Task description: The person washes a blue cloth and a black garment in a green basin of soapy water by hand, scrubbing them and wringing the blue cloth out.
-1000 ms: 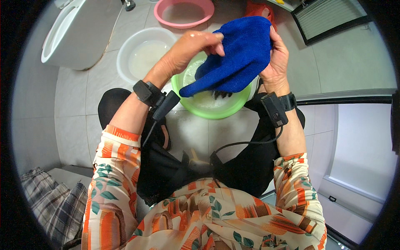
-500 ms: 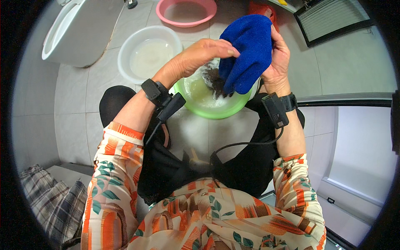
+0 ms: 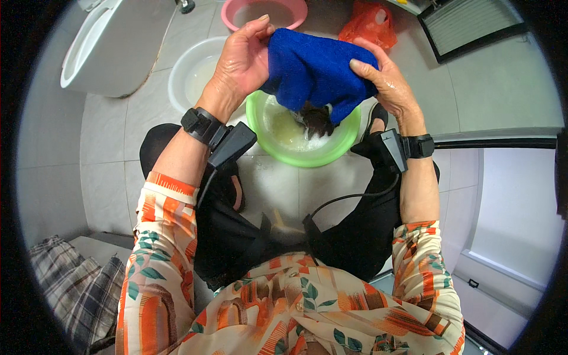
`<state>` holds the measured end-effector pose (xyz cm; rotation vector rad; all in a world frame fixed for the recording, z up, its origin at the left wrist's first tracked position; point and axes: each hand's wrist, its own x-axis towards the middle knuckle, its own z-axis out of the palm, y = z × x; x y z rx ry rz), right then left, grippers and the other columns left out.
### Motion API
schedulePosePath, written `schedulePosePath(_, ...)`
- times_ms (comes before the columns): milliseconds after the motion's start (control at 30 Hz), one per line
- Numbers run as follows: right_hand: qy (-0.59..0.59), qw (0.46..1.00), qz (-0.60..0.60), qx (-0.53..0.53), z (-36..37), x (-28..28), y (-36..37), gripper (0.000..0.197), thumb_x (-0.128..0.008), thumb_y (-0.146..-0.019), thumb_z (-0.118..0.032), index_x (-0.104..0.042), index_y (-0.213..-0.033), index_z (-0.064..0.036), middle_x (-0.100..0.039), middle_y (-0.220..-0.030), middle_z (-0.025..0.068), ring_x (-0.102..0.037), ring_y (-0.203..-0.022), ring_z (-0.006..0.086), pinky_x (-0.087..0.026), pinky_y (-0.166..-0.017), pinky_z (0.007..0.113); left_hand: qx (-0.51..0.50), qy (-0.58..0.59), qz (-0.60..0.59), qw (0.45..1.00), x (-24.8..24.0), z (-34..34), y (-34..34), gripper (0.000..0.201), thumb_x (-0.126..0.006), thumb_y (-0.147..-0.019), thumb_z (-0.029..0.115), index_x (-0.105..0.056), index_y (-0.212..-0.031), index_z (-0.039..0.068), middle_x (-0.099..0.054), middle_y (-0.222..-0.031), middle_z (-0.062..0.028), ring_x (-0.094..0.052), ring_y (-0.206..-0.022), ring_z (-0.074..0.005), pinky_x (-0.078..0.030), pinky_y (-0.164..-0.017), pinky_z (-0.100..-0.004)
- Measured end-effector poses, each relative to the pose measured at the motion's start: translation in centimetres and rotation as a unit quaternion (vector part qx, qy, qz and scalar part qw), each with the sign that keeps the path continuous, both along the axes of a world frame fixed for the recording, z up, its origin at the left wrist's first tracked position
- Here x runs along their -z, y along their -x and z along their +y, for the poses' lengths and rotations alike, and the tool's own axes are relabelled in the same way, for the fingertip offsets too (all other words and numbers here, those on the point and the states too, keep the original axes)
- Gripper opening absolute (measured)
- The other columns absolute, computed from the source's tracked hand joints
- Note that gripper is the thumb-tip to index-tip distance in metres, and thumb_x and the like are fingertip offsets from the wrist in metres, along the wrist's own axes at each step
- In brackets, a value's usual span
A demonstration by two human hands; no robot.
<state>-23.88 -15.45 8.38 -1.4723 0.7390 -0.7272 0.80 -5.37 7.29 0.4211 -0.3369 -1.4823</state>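
A blue cloth (image 3: 319, 65) is stretched between my two hands, above a green-rimmed basin (image 3: 296, 158). My left hand (image 3: 244, 62) grips the cloth's left end. At the right end, my right hand (image 3: 384, 77) pinches it, thumb on the near face and fingers behind. Below the cloth, a dark brown wet cloth (image 3: 318, 122) lies in cloudy, sudsy water in the basin. The blue cloth hides the basin's far part.
A white basin (image 3: 177, 83) of water stands left of the green one, with a pink basin (image 3: 296, 22) farther back. A red plastic bag (image 3: 370, 29) lies at the far right. A white toilet (image 3: 112, 53) is at left, and plaid fabric (image 3: 77, 290) at lower left.
My left hand has moved up and left and now holds the cloth's left end. The blue cloth has gone from a bunched, upright shape to spread sideways. The red bag shows more.
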Motion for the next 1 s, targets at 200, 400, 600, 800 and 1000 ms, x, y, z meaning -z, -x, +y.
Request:
schedulePosePath(200, 0.071, 0.991, 0.116, 0.008, 0.2, -1.0, -0.1, 0.038, -0.074, -0.073, -0.026, -0.06, -0.103, -0.0064, -0.061, -0.087, 0.0013, -0.056, -0.079, 0.0108, -0.045, -0.073, 0.025, 0.005, -0.058, -0.056, 0.997, -0.3, 0.2, 0.5, 0.023, -0.065, -0.081, 0.024, -0.062, -0.087, 0.002, -0.064, -0.088, -0.0092, -0.061, -0.081, -0.019, -0.049, -0.08, -0.0323)
schedulePosePath(400, 0.011, 0.995, -0.093, 0.034, 0.5, -1.2, -2.1, 0.025, -0.072, -0.075, -0.022, -0.058, -0.089, -0.0072, -0.059, -0.081, -0.0022, -0.053, -0.074, 0.0062, -0.043, -0.067, 0.02, 0.021, -0.149, -0.182, 0.972, -0.1, -0.2, 1.9, 0.031, -0.066, -0.08, 0.035, -0.063, -0.084, 0.005, -0.064, -0.081, -0.0061, -0.061, -0.076, -0.0164, -0.05, -0.075, -0.0301)
schedulePosePath(600, 0.202, 0.974, -0.017, 0.101, 5.6, -2.3, -7.0, 0.026, -0.069, -0.077, -0.018, -0.049, -0.088, -0.0081, -0.051, -0.077, -0.0022, -0.048, -0.071, 0.0074, -0.044, -0.064, 0.024, -0.094, -0.205, -0.112, 0.968, 2.6, -2.6, 2.7, 0.03, -0.06, -0.084, 0.033, -0.054, -0.074, 0.005, -0.053, -0.064, -0.0051, -0.053, -0.057, -0.0162, -0.045, -0.052, -0.0314)
schedulePosePath(800, 0.365, 0.918, 0.051, 0.144, 8.2, -0.2, -11.3, 0.033, -0.067, -0.077, -0.024, -0.044, -0.093, -0.0052, -0.059, -0.068, 0.0172, -0.061, -0.062, 0.033, -0.048, -0.056, 0.039, -0.108, -0.244, -0.075, 0.961, 2.6, -1.8, 3.9, 0.039, -0.039, -0.092, 0.044, -0.052, -0.081, 0.009, -0.056, -0.071, -0.0046, -0.054, -0.064, -0.0178, -0.047, -0.06, -0.0321)
schedulePosePath(1000, 0.386, 0.909, 0.042, 0.154, 5.0, 0.6, -10.4, 0.028, -0.066, -0.079, -0.025, -0.049, -0.092, -0.0058, -0.062, -0.078, 0.0155, -0.062, -0.07, 0.0334, -0.049, -0.062, 0.038, -0.156, -0.302, -0.163, 0.926, -0.6, -1.4, 5.8, 0.048, -0.033, -0.093, 0.044, -0.057, -0.093, 0.002, -0.06, -0.084, -0.0091, -0.057, -0.074, -0.019, -0.048, -0.068, -0.0363)
